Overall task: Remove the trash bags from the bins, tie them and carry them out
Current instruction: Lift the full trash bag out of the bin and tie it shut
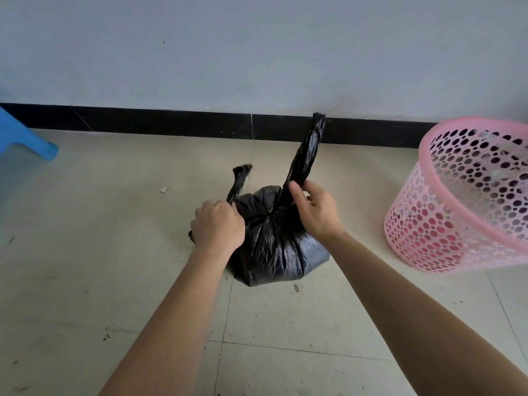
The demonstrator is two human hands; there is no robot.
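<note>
Bag (274,247) sits on the floor (114,281), near the pink bin (445,224), whose right side is cut off. Left hand (218,227) clenches the twisted flap (238,184), fingertips hidden; right hand (317,212) fingers (313,187) grasp the upright flap (307,150).

We are looking at two arms showing from the near edge. The left forearm (171,310) and the right forearm (400,298) are both appearing bare along their whole visible length (the upper arms are falling outside the view). The left hand (217,224) and the right hand (317,214) are going bare as well.
</note>
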